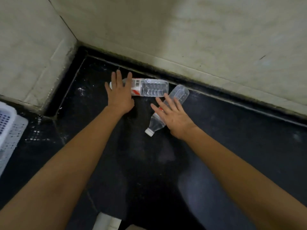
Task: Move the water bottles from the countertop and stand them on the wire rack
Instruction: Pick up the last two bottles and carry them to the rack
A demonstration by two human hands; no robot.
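Two clear plastic water bottles lie on their sides on the black countertop (pixel 232 138) near the back wall. The left bottle (pixel 149 87) has a red and white label and points its cap to the left. My left hand (pixel 119 92) is spread flat over its neck end, fingers straight. The right bottle (pixel 178 95) lies slanted, its white cap toward me at the lower left. Over that bottle's middle my right hand (pixel 172 113) is stretched out with straight fingers. Neither hand grips a bottle. No wire rack is in view.
Pale tiled walls (pixel 182 30) meet in a corner behind the bottles. A white perforated plastic basket (pixel 10 128) sits at the left edge. A white object (pixel 106 221) shows at the bottom edge.
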